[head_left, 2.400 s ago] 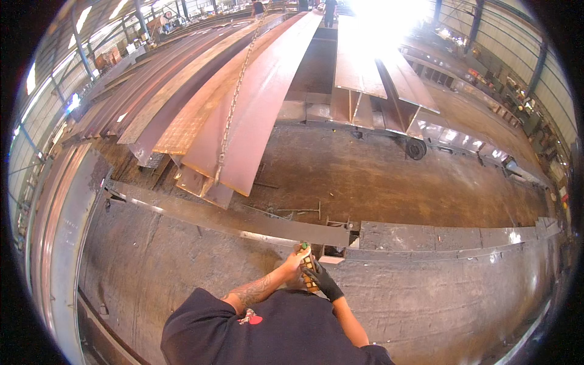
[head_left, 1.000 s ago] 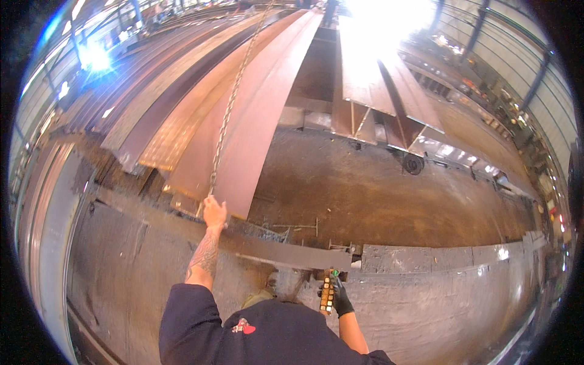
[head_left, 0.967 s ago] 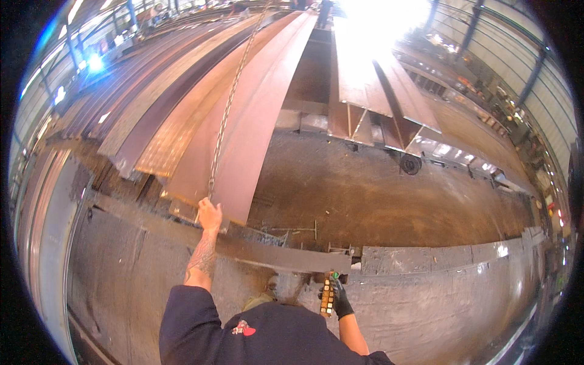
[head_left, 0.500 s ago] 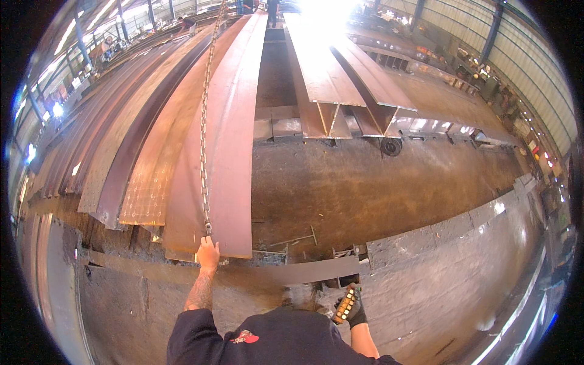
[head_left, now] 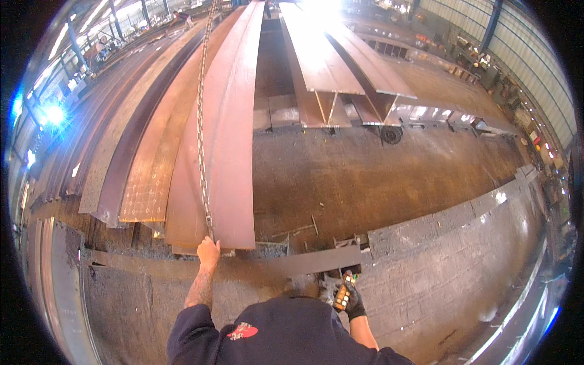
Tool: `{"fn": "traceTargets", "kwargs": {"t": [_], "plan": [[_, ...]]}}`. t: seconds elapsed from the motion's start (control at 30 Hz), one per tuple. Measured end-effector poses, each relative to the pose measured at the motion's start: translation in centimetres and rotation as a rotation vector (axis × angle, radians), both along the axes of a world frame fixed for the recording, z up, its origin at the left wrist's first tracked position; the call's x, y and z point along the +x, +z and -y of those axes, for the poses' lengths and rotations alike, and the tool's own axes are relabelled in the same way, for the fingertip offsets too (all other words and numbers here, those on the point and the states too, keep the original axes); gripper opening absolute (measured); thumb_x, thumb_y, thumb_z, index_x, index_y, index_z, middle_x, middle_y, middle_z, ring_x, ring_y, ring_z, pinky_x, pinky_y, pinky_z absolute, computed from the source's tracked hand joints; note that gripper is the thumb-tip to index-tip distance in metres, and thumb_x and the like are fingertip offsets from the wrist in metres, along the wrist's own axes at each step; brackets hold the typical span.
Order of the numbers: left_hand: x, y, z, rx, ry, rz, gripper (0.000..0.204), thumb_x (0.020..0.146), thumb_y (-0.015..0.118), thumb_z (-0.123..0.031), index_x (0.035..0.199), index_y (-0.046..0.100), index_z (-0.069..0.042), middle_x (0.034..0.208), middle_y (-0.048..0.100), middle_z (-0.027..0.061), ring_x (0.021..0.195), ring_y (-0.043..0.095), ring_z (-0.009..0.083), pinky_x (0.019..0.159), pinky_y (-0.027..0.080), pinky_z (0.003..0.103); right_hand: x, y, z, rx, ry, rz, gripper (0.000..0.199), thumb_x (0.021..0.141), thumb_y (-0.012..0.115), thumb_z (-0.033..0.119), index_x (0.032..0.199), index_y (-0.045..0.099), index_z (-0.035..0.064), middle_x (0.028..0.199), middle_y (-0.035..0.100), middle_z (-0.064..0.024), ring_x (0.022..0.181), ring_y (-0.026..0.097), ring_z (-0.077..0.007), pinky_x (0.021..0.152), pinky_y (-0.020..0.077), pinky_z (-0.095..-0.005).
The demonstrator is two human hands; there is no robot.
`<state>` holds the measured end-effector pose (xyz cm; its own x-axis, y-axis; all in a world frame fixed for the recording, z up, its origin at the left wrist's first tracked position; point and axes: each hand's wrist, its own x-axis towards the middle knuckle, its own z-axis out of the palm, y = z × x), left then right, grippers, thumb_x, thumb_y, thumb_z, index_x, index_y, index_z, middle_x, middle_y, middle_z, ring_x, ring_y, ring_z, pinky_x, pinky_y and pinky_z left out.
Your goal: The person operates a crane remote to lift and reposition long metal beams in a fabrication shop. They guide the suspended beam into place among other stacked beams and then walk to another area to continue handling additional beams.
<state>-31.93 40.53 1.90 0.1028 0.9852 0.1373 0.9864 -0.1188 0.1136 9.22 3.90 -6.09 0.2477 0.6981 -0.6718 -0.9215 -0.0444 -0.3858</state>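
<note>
My bare left hand (head_left: 208, 252) has left the yellow handheld control with pale square buttons (head_left: 343, 294) and reached the lower end of the long steel-link chain (head_left: 201, 121), by the near end of the wide reddish-brown steel beam (head_left: 228, 152). Its fingers look curled; I can't tell what they close on. My black-gloved right hand (head_left: 355, 304) alone grips the control, so each has 1 hand. Beyond the stained brown floor (head_left: 365, 182), 2 I-shaped steel beams (head_left: 331, 76) face a pale ribbed wall (head_left: 529, 85).

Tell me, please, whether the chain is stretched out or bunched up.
Stretched out: the chain runs in one long line from the top edge to the left hand.
</note>
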Motion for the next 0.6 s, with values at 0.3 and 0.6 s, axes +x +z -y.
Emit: {"fn": "traceTargets", "kwargs": {"t": [0.3,0.6], "plan": [[1.9,-0.4,0.6,-0.099,0.015,0.066,0.035,0.083,0.063,-0.033,0.091,0.056,0.001,0.084,0.065,0.0214,0.078,0.064,0.0399,0.069,0.051,0.048,1.3,1.0,2.6,-0.071,-0.052,-0.077,0.049,0.082,0.066,0.038,0.107,0.054,-0.0027,0.085,0.064,-0.0144,0.073,0.065,-0.0261,0.069,0.0574,-0.0381],[4.0,-1.4,-0.2,-0.085,0.046,-0.004,0.037,0.083,0.062,-0.035,0.091,0.055,0.000,0.082,0.066,0.0188,0.078,0.066,0.0367,0.068,0.053,0.045,0.7,1.2,5.3,0.010,-0.088,-0.053,0.045,0.079,0.066,0.008,0.119,0.047,0.0119,0.098,0.063,-0.0126,0.082,0.065,-0.0279,0.069,0.0571,-0.0406]]}}
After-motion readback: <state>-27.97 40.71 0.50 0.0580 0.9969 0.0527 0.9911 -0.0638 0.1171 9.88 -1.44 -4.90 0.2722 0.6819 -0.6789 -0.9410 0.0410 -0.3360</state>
